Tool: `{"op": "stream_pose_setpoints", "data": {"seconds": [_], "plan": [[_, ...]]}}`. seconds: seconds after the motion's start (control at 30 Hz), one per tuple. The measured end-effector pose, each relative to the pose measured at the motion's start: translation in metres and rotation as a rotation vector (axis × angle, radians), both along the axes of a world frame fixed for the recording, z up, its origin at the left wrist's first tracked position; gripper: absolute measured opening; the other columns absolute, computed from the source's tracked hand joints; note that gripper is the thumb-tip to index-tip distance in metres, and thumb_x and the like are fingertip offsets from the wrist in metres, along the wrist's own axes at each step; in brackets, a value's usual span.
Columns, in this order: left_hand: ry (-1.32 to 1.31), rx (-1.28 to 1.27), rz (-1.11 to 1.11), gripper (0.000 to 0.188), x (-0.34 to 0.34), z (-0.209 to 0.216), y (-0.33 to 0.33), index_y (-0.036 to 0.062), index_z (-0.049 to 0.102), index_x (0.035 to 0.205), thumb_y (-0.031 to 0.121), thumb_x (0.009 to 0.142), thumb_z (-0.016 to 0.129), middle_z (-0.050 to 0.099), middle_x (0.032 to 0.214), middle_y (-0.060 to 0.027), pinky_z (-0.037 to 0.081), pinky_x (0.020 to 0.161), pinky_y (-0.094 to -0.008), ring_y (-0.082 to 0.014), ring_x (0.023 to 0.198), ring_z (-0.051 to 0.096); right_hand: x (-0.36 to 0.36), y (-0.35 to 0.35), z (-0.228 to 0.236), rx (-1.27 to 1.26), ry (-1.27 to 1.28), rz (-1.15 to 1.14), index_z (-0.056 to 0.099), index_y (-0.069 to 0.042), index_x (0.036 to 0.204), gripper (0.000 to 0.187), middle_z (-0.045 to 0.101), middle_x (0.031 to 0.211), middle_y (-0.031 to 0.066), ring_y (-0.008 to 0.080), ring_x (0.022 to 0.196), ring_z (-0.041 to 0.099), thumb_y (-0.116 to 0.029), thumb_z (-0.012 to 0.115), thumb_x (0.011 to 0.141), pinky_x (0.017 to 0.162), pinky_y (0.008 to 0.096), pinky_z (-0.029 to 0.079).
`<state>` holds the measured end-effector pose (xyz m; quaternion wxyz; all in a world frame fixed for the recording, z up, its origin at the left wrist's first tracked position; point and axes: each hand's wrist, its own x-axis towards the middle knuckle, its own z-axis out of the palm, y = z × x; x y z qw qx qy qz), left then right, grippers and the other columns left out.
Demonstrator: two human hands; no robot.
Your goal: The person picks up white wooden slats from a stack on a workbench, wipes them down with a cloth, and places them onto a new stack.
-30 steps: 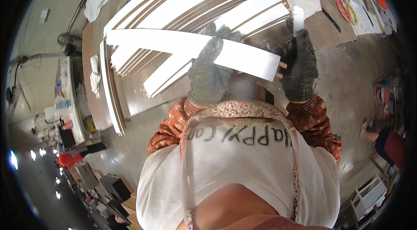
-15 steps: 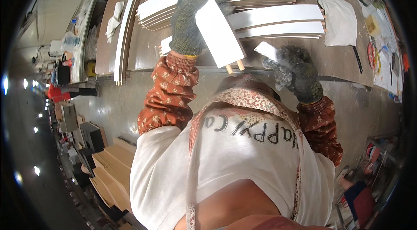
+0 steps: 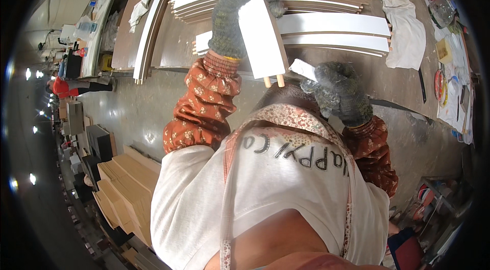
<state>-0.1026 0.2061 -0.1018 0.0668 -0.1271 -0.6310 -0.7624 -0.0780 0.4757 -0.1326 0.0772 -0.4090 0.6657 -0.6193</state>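
A long, flat, smooth white board with a brown edge (image 3: 261, 40) slants across the near edge of the brown bench (image 3: 176, 48), two round, pale wooden pegs (image 3: 274, 82) jutting towards the body. The right hand (image 3: 343, 92), in a dark knitted glove, has its fingers closed on a small, flat white piece (image 3: 303, 69). The similarly gloved left hand (image 3: 227, 28) has its fingers clamped around the board. Beyond, similar pegged white boards (image 3: 334, 24) lie in rows beside a wrinkled white cloth (image 3: 408, 38); a clear plastic container (image 3: 443, 12) is farther off, its contents unclear.
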Motion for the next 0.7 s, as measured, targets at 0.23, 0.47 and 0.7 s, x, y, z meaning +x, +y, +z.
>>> {"op": "stream_pose_setpoints", "data": {"seconds": [0.23,0.47,0.7], "plan": [[0.004,0.433,-0.192,0.028,-0.005,0.001,-0.008,0.0013,0.054,0.108,0.019,0.086,0.055,0.061,0.096,-0.0102,0.055,0.069,-0.0272,-0.0152,0.084,0.062,0.003,-0.013,0.016,-0.110,0.229,0.051,0.057,0.007,0.096,0.029,0.061,0.074,0.0098,0.0144,0.057,0.059,-0.020,0.058,0.086,0.055,0.0267,0.052],[0.055,0.384,-0.069,0.025,0.001,0.020,0.000,0.0030,0.058,0.096,0.026,0.089,0.051,0.063,0.082,-0.0094,0.055,0.054,-0.0265,-0.0147,0.066,0.064,0.009,-0.011,0.018,-0.269,-0.836,0.387,0.060,0.001,0.092,0.014,0.059,0.075,0.0058,0.0095,0.057,0.055,-0.011,0.055,0.087,0.047,0.0216,0.047],[0.025,0.513,-0.112,0.023,0.009,0.043,0.005,0.0027,0.058,0.096,0.024,0.087,0.053,0.062,0.076,-0.0078,0.055,0.051,-0.0268,-0.0157,0.060,0.063,0.008,-0.010,0.038,0.087,0.268,-0.079,0.059,0.001,0.100,0.018,0.061,0.088,0.0083,0.0154,0.072,0.060,-0.008,0.056,0.085,0.061,0.0276,0.051]]}}
